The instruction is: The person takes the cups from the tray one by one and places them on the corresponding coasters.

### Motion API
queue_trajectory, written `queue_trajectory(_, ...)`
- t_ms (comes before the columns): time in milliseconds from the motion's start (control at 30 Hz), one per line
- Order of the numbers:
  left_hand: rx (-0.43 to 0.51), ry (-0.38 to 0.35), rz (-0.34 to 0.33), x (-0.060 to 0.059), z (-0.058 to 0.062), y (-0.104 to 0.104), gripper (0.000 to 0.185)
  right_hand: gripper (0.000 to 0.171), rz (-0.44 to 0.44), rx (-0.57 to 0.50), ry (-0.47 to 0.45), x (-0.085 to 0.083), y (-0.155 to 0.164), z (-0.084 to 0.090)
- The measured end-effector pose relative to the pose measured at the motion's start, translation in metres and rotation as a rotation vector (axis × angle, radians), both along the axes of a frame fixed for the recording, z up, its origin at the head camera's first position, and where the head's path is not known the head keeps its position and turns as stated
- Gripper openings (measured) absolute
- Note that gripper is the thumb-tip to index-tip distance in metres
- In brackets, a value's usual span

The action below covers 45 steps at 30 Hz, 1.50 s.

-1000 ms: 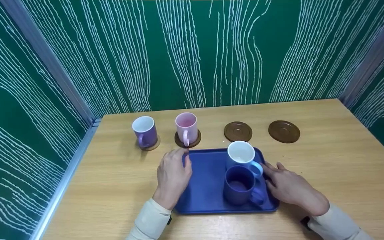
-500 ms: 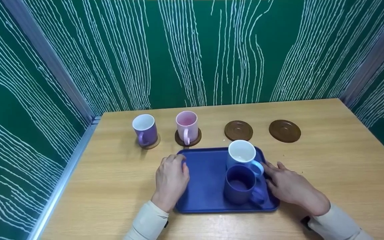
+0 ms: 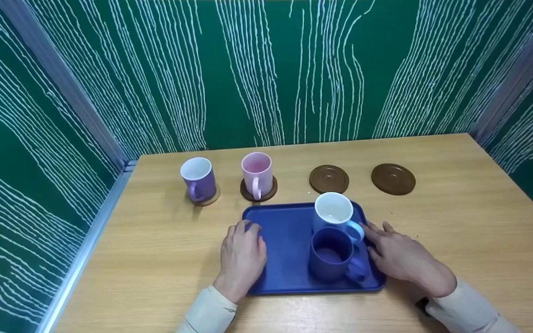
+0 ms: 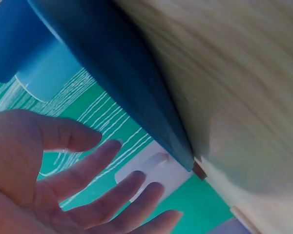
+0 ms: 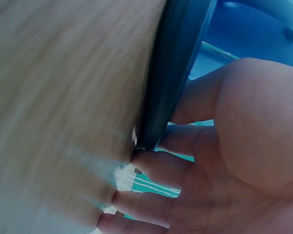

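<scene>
In the head view a blue tray [image 3: 289,249] lies on the table. On its right half stand a dark blue mug [image 3: 331,252] and, behind it, a light blue mug [image 3: 333,210] with a white inside. My left hand [image 3: 242,256] is at the tray's left edge. Its fingers are loosely spread and hold nothing in the left wrist view. My right hand [image 3: 400,254] holds the tray's right rim, with the thumb reaching over it and other fingers along the outside. The thumb's tip is hidden behind the tray wall in the right wrist view.
Behind the tray, a purple mug [image 3: 199,178] stands on a light coaster [image 3: 213,198], and a pink mug [image 3: 258,173] on a brown coaster [image 3: 271,192]. Two bare brown coasters, one nearer [image 3: 329,179] and one farther right [image 3: 393,179], lie beyond. Green walls border the table.
My left hand has moved back from the tray's far left corner, down along its left edge. The right hand, tray and mugs have stayed in place.
</scene>
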<state>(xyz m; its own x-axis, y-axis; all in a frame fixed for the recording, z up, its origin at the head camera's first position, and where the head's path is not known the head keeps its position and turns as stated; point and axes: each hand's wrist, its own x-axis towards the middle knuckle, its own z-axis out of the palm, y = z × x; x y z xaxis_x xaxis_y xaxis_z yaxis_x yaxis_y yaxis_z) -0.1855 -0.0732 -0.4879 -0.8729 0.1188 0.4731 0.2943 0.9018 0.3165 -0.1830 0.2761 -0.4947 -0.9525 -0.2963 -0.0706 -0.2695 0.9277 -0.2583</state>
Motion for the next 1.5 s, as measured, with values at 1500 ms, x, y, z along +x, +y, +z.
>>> queue_trajectory(1500,-0.099,-0.371,-0.063,-0.002,-0.004,-0.015,0.061,0.058,0.015,-0.03,0.057,0.003,0.0,-0.001)
